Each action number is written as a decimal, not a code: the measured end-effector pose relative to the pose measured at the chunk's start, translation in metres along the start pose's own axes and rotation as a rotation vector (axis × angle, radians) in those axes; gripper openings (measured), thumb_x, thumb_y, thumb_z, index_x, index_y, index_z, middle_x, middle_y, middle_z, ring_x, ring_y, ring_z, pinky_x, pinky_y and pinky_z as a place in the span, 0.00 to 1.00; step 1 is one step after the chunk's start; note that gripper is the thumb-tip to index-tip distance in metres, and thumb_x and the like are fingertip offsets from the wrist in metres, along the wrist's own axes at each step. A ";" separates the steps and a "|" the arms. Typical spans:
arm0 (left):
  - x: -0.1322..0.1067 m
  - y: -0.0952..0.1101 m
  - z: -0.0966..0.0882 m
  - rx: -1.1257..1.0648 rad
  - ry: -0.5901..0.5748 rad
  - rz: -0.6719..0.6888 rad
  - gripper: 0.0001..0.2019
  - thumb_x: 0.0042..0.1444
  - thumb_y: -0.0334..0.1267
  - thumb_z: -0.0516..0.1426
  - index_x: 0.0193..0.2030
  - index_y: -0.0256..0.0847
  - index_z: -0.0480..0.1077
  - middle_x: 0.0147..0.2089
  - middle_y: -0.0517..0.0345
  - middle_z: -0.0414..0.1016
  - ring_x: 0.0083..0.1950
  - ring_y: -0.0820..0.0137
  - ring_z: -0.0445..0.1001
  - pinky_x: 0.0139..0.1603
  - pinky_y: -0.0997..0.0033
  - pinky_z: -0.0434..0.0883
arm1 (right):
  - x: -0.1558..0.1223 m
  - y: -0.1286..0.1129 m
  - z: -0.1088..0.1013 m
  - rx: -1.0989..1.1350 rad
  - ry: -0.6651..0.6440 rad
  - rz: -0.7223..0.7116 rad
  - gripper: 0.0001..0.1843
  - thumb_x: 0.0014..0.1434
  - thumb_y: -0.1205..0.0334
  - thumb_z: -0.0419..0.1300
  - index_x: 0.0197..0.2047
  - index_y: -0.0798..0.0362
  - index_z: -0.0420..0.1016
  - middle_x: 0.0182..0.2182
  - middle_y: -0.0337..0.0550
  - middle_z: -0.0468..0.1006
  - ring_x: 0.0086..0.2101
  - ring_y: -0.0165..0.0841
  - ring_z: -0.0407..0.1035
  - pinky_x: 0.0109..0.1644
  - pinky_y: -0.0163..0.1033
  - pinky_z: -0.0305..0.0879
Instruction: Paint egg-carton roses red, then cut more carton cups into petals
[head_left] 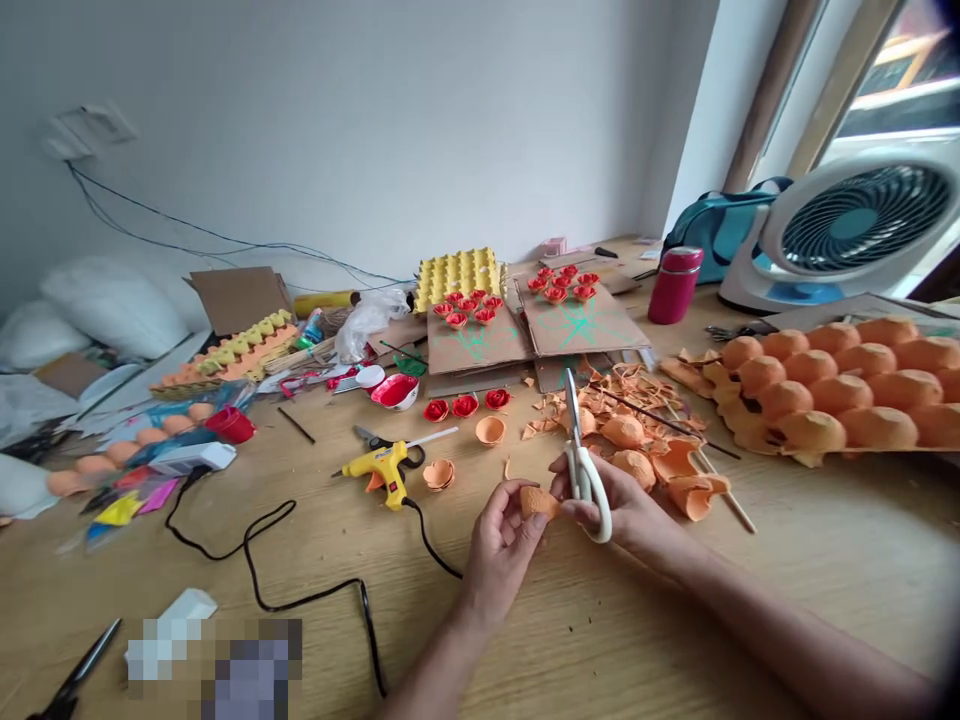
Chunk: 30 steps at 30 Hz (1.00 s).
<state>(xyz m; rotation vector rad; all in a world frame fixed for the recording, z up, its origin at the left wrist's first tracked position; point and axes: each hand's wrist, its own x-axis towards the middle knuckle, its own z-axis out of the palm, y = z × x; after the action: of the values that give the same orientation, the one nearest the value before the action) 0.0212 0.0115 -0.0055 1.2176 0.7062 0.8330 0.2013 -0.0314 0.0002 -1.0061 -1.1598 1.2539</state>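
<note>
My left hand [504,545] is closed on an orange egg-carton cup [538,502], pinched between thumb and fingers. In my right hand [637,505] is a pair of white-handled scissors [589,490], its blades pointing up and away from the cup. The right fingertips come close to the cup's edge; whether they touch it I cannot tell. Just beyond my hands lie a cut orange cup [490,431] and a petal-edged cup [439,475]. Cut cups and orange scraps [622,395] are heaped behind the right hand.
A yellow glue gun [381,470] with a black cord lies left of my hands. Red paper roses [465,405] sit beyond, near cardboard sheets [480,345] bearing more roses. At right are an orange egg tray [840,400], a red flask [675,286] and a fan [855,225].
</note>
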 end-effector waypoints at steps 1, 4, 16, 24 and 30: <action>-0.001 0.000 0.000 -0.004 0.001 -0.003 0.21 0.54 0.51 0.68 0.48 0.41 0.71 0.45 0.50 0.80 0.45 0.62 0.79 0.39 0.72 0.73 | -0.002 0.001 0.000 -0.001 0.016 0.004 0.27 0.52 0.46 0.72 0.48 0.50 0.68 0.37 0.39 0.76 0.36 0.34 0.70 0.44 0.41 0.68; -0.005 -0.001 0.000 0.007 -0.018 0.028 0.18 0.56 0.47 0.67 0.48 0.42 0.72 0.46 0.50 0.79 0.47 0.62 0.78 0.46 0.69 0.73 | -0.007 0.005 0.003 -0.010 0.071 0.017 0.25 0.54 0.49 0.72 0.49 0.49 0.68 0.38 0.39 0.77 0.37 0.33 0.71 0.44 0.39 0.68; -0.010 0.003 -0.003 0.045 0.125 0.008 0.19 0.55 0.50 0.67 0.47 0.42 0.72 0.40 0.55 0.77 0.40 0.67 0.75 0.39 0.73 0.73 | -0.013 -0.019 -0.017 -0.900 -0.022 -0.157 0.09 0.63 0.59 0.61 0.33 0.50 0.66 0.32 0.40 0.74 0.32 0.34 0.67 0.39 0.40 0.61; -0.010 0.003 -0.006 0.058 0.227 0.101 0.13 0.57 0.46 0.67 0.44 0.44 0.72 0.41 0.57 0.77 0.44 0.65 0.76 0.48 0.70 0.73 | -0.011 -0.018 -0.014 -1.245 -0.052 -0.408 0.10 0.59 0.58 0.64 0.35 0.49 0.64 0.31 0.39 0.72 0.31 0.36 0.64 0.41 0.44 0.55; -0.010 0.003 -0.005 0.070 0.244 0.117 0.13 0.57 0.45 0.67 0.44 0.44 0.72 0.41 0.57 0.74 0.42 0.67 0.75 0.46 0.71 0.73 | -0.013 -0.014 -0.017 -1.256 -0.049 -0.440 0.09 0.59 0.58 0.65 0.39 0.49 0.69 0.33 0.39 0.74 0.34 0.37 0.66 0.45 0.45 0.55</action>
<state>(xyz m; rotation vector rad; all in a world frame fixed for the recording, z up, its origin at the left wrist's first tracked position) 0.0113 0.0054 -0.0038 1.2408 0.8726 1.0739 0.2210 -0.0443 0.0098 -1.4506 -2.1248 0.0776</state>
